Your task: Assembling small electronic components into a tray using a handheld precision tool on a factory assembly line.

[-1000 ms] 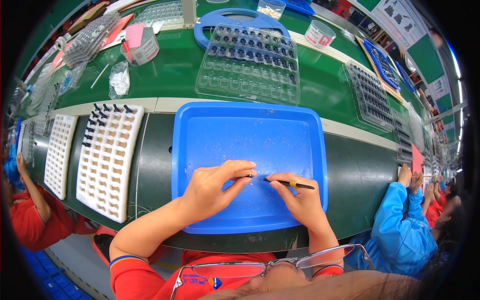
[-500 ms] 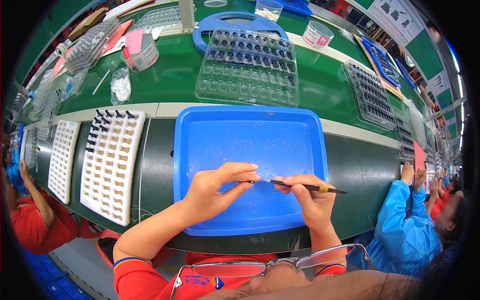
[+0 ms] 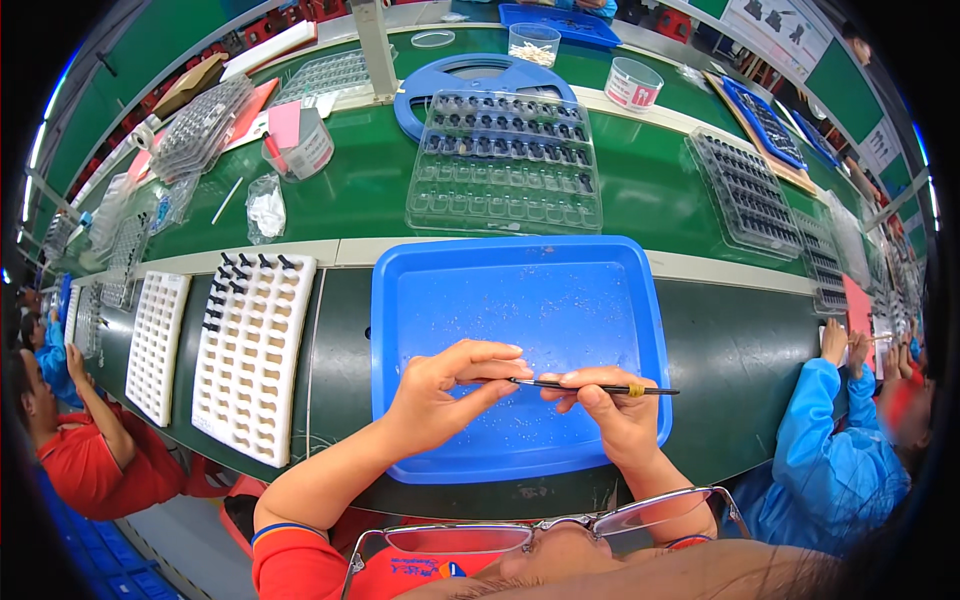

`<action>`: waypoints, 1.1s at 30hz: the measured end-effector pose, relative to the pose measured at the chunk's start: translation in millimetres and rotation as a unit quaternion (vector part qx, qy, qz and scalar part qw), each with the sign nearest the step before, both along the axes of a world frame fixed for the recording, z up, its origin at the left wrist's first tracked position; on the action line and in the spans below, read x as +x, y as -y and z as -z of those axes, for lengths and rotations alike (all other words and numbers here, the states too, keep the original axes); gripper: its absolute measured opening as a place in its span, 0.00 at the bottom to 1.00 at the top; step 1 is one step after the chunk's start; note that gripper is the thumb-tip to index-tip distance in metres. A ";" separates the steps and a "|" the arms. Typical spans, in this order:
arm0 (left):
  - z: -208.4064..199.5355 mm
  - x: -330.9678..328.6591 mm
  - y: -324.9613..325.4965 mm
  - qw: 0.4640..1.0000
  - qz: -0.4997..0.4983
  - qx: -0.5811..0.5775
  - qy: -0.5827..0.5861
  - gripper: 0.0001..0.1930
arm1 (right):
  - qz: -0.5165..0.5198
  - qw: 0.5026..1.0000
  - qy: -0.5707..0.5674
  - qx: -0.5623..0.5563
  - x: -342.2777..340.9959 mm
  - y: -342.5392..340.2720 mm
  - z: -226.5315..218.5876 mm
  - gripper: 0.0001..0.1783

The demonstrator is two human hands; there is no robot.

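Note:
Over the blue tray [image 3: 520, 462], my left hand [image 3: 440, 390] pinches a small dark part whose shape its fingertips mostly hide. My right hand [image 3: 612, 408] grips a slim black pen-like tool [image 3: 655, 391] with a silver front section and a yellow band. The tool lies nearly level, its tip at the left fingertips; whether it touches the part I cannot tell. Tiny light specks cover the tray's floor. To the left, a white foam holder [image 3: 255, 370] has several black pieces standing in its far slots.
Another white foam holder [image 3: 158, 345] lies farther left. Behind the blue tray are a clear blister tray [image 3: 505, 205] with black parts, a blue reel [image 3: 420, 100] and a tub [image 3: 633, 85]. People sit on both sides, one in a blue sleeve [image 3: 805, 425] at right.
The whole view has shifted, so things appear lower and farther right. The tool has turned more level, and its tip sits closer to my left fingertips. Both hands keep their grips.

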State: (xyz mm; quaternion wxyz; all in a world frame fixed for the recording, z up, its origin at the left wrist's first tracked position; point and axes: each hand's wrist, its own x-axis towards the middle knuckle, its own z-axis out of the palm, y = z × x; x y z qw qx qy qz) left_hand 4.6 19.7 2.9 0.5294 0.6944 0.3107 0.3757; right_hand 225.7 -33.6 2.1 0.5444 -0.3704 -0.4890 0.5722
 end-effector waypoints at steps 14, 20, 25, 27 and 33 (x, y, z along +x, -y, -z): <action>-2.4 -1.2 1.9 0.998 0.000 -0.051 0.032 0.16 | -0.011 0.999 0.016 0.047 0.5 0.3 5.1 0.10; -3.4 -0.9 1.7 0.998 0.012 -0.054 0.043 0.16 | -0.020 0.997 0.017 0.066 3.0 1.2 6.3 0.10; -0.8 -2.3 1.5 0.998 0.015 -0.045 0.048 0.16 | -0.024 0.998 0.012 0.065 2.5 1.3 5.6 0.10; -0.8 -2.5 1.7 0.998 0.013 -0.040 0.048 0.16 | -0.018 0.998 0.011 0.061 2.0 1.2 4.3 0.10; -0.1 -2.0 1.0 1.000 0.002 0.023 0.013 0.16 | 0.027 0.998 0.020 0.053 -0.8 0.4 2.6 0.15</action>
